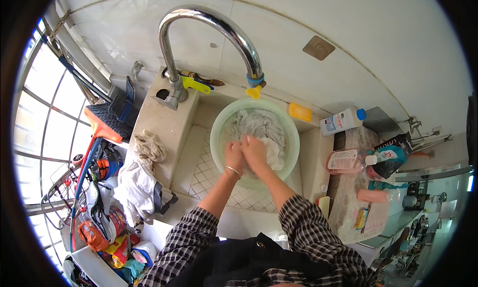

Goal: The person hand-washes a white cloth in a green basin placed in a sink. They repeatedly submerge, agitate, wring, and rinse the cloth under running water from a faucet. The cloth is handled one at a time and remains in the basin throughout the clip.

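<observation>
A pale green plastic basin (292,141) stands in the laundry sink (183,163), with wet grey cloth (261,124) and a white cloth (273,154) in its water. Over the basin's near part, my left hand (234,154) and my right hand (254,150) are side by side, fingers curled, knuckles close together. Part of the white cloth lies against my right hand. Whether either hand grips cloth is hidden by the fingers. The chrome faucet (213,16) arches above, its yellow-tipped outlet beyond the basin's far rim.
White clothes (136,186) lie on the left ledge. A yellow-green brush (196,85) is by the faucet base, an orange sponge (300,112) on the back ledge. Bottles, among them a white bottle (341,122) and a pink one (344,161), occupy the right side. A broom (101,124) leans at left.
</observation>
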`<state>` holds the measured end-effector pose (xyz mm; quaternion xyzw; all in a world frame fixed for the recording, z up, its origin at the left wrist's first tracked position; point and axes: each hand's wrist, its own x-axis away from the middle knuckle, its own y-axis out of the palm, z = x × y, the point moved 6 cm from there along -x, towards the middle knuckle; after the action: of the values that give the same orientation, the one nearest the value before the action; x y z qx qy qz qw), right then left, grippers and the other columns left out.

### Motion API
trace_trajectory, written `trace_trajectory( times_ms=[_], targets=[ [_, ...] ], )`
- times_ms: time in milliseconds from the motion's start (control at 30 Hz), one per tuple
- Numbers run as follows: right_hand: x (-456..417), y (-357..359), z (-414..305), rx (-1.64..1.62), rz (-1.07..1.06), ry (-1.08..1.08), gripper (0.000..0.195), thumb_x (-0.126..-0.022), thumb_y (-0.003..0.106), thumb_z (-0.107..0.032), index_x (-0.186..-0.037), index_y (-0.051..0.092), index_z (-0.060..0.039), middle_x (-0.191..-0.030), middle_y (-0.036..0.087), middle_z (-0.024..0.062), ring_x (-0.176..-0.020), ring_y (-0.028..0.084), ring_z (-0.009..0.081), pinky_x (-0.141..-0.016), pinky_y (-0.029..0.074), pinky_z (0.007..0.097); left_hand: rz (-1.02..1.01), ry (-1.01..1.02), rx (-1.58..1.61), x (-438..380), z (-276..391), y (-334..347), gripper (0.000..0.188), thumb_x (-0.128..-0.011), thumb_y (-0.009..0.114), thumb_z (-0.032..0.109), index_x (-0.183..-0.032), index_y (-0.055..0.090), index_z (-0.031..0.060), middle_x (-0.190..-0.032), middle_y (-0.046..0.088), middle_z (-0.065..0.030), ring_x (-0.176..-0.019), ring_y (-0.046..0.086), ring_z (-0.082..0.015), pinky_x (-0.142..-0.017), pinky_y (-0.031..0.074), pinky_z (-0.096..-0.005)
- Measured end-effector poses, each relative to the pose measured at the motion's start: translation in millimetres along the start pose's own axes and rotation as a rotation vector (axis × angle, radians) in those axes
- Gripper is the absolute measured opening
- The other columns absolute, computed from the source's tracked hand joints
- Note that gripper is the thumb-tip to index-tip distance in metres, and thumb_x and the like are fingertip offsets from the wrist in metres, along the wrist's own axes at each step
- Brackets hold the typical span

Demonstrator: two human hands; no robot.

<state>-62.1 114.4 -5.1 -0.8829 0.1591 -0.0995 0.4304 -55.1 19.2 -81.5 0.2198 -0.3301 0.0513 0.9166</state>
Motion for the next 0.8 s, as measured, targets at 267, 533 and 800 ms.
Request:
trace_trajectory(
  times_ms=[267,533,800],
  targets=[
    [-19.4,-6.2,1.3,0.068,-0.012,-0.002,0.04,-0.094,0.047,-0.031,-0.071,0.06,-0.0001,-0.07,0.061,0.0243,-0.065,0.06,0.0419,-0.06,0.045,0.0501,-0.22,-0.231,0.084,13.6,-10.3,17.6,0.033,-0.092,0.052,0.035,-0.112,0.059,0.0097,-0.104,0.064,-0.0044,-0.09,0.061,-0.0159,-0.073,0.049,-0.0302],
    [18.4,4.7,-24.0,0.052,-0.12,-0.075,0.04,-0.092,0.049,-0.033,-0.078,0.064,0.0011,-0.078,0.064,0.0241,-0.074,0.062,0.0399,-0.066,0.047,0.0478,-0.297,-0.241,0.119,-12.1,5.2,-9.5,0.03,-0.092,0.052,0.026,-0.11,0.057,0.0027,-0.108,0.058,-0.0095,-0.1,0.053,-0.0191,-0.091,0.042,-0.0348],
    [-76.6,-30.4,47.4,-0.097,0.004,-0.015,0.033,-0.093,0.049,-0.032,-0.094,0.059,-0.0002,-0.086,0.064,0.0208,-0.08,0.063,0.0401,-0.071,0.048,0.049,0.01,0.429,-0.578,4.6,76.1,-5.8,0.041,-0.087,0.061,0.02,-0.12,0.045,0.0007,-0.085,0.054,-0.0118,-0.083,0.057,-0.0253,-0.072,0.048,-0.0389]
  ],
)
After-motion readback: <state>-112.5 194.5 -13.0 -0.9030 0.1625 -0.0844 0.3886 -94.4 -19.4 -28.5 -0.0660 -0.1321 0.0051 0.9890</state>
